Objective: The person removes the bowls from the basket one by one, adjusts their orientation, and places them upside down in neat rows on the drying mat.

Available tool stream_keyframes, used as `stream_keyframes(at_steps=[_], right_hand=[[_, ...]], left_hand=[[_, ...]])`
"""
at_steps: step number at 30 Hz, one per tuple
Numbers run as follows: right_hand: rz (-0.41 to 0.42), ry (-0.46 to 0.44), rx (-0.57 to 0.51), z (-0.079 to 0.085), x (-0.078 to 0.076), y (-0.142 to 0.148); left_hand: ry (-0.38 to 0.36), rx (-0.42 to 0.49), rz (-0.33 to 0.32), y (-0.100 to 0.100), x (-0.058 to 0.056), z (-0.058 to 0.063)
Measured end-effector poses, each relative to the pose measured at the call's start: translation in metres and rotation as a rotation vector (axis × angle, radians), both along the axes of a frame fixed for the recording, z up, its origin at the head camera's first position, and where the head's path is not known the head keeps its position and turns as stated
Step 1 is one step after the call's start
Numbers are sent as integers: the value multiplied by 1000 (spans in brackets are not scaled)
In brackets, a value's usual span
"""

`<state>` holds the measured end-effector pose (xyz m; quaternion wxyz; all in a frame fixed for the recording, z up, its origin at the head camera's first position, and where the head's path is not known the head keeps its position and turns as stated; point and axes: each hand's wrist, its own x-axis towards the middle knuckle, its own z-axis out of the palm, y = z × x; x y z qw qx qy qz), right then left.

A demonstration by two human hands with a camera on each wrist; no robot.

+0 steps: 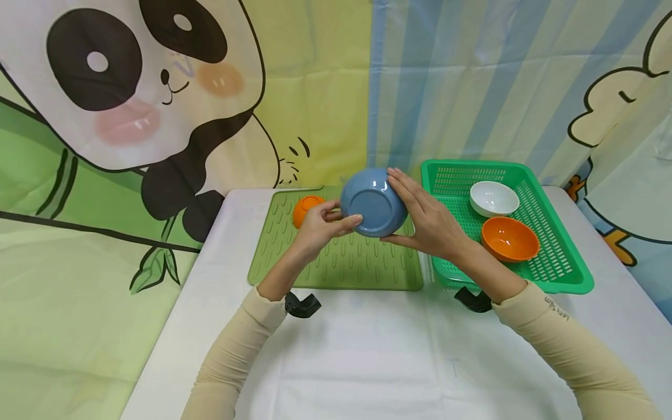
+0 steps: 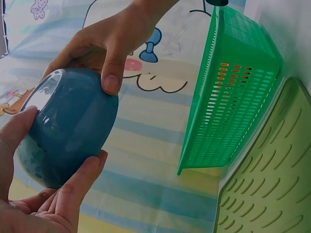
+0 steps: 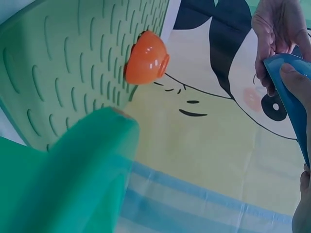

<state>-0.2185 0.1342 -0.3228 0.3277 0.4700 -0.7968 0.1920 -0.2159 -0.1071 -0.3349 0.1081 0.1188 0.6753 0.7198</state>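
A blue bowl (image 1: 374, 204) is held up over the green ribbed mat (image 1: 362, 268), its underside with the foot ring turned toward the head camera. My left hand (image 1: 321, 226) pinches its left edge, thumb on the outside. On the opposite side my right hand (image 1: 431, 219) grips the rim, fingers along the top and thumb below. The left wrist view shows the blue bowl (image 2: 73, 126) tilted between both hands. Upside down on the mat, behind my left hand, sits a small orange bowl (image 1: 306, 209), partly hidden in the head view.
To the right stands a green plastic basket (image 1: 569, 245) with slotted walls. It holds a white bowl (image 1: 493, 198) and a larger orange bowl (image 1: 509, 239), both upright. A white cloth (image 1: 362, 356) covers the table. A cartoon-printed curtain (image 1: 325, 87) hangs behind.
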Motion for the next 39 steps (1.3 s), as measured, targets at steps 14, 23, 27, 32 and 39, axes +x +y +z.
stream_keyframes(at_steps=[14,23,27,32,39], right_hand=[[5,-5,-80,-2,0,-2],[-6,-89,-139,-3,3,-3],[-13,-115,-164,-5,3,-3],[-5,-150,-187,-6,4,-2],[9,-224,-219,-8,5,-1]], left_hand=[[66,-72,42,-2,2,3],[159,-16,66,-4,3,5],[299,-23,47,-4,2,4],[518,-109,39,-4,7,12],[698,-130,-49,-8,6,18]])
